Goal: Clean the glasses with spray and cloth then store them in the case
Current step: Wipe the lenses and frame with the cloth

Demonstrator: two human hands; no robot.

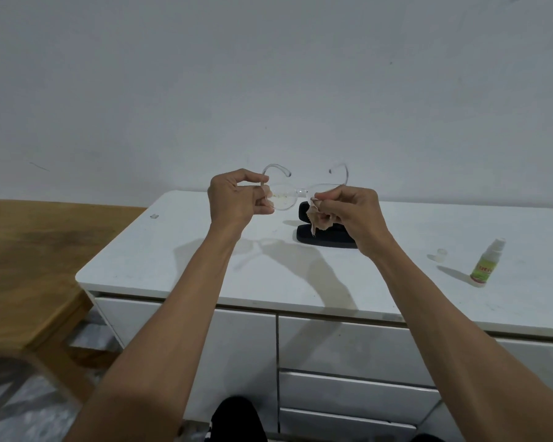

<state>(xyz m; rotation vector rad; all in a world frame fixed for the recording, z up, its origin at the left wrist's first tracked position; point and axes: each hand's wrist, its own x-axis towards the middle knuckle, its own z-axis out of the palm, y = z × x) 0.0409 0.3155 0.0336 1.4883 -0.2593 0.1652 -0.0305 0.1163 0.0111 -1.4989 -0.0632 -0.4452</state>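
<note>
Clear-framed glasses (pixel 284 199) are held up above the white cabinet top (pixel 205 266), temples pointing away from me. My left hand (pixel 237 199) pinches the left lens edge. My right hand (pixel 351 212) presses a beige cloth (pixel 316 223) against the right lens, which the cloth and fingers mostly hide. An open black case (pixel 326 239) lies on the top just behind and below my right hand. A small green-labelled spray bottle (pixel 486 266) stands at the right, with its clear cap (pixel 441 254) off beside it.
A wooden table (pixel 29 266) adjoins the cabinet on the left. A tiny clear object (pixel 154 216) lies near the cabinet's back left. Drawers (pixel 348 393) run below the front edge. A white wall (pixel 268 90) rises right behind.
</note>
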